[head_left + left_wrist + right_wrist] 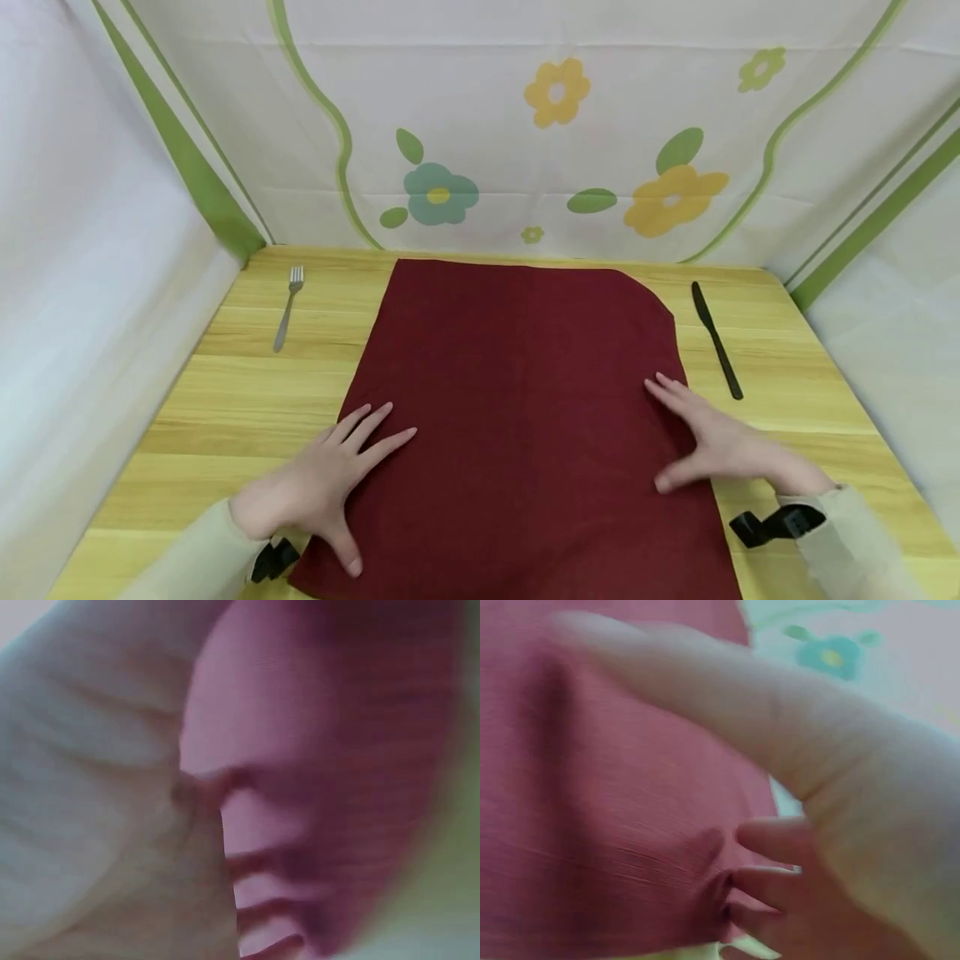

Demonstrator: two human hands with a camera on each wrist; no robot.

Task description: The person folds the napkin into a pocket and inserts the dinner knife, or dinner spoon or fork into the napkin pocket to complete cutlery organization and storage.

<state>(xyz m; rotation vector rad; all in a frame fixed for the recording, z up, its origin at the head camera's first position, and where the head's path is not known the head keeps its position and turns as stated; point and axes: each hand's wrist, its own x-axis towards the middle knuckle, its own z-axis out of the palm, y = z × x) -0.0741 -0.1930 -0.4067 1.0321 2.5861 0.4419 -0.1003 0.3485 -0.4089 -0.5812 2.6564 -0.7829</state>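
A dark red cloth [517, 400] lies spread on the wooden table, its far right corner cut off at a slant. Over its left edge is my left hand [318, 483], fingers straight and spread, thumb pointing toward the near side. My right hand [716, 446] spreads its fingers over the opposite edge, with the thumb reaching inward. In the right wrist view, small creases run through the cloth [645, 802] beside the fingertips [761, 836]. The left wrist view is blurred and mostly filled by the palm [112, 787], with the red cloth [382, 750] beyond it.
A silver fork [288, 308] lies on the table [225, 392] to the left of the cloth. To the right lies a black knife [716, 340], just beyond my right hand. White curtains with printed flowers [438, 194] enclose the table at the back and sides.
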